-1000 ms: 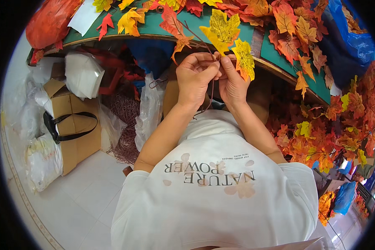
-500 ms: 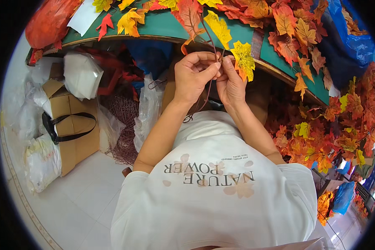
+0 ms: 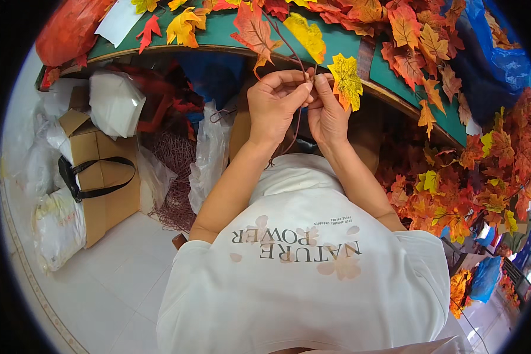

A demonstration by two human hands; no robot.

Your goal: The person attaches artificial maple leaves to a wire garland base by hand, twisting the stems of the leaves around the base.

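Over the table's near edge, my left hand (image 3: 276,109) pinches the thin brown stem (image 3: 290,47) of an artificial maple leaf garland between thumb and fingers. Close beside it, my right hand (image 3: 329,118) is closed at the same spot, thumb and fingertips on the stem. A orange-red leaf (image 3: 255,32) spreads above my left hand. One yellow leaf (image 3: 307,36) stands above the join, and another yellow leaf (image 3: 346,81) hangs by my right fingertips. The stem's lower end runs down between my wrists toward my lap. My fingers hide exactly where the stems meet.
The green table (image 3: 218,36) curves ahead, with loose leaves and a red bag (image 3: 71,32) on it. Leaf garlands (image 3: 478,183) pile up at the right. A cardboard box (image 3: 109,194), clear plastic bags (image 3: 209,159) and a bundle of brown stems (image 3: 174,177) stand at the left.
The orange-red leaf has swung left and turned its face. The yellow leaves have shifted slightly. Both hands stay at nearly the same place, still pinching the stem.
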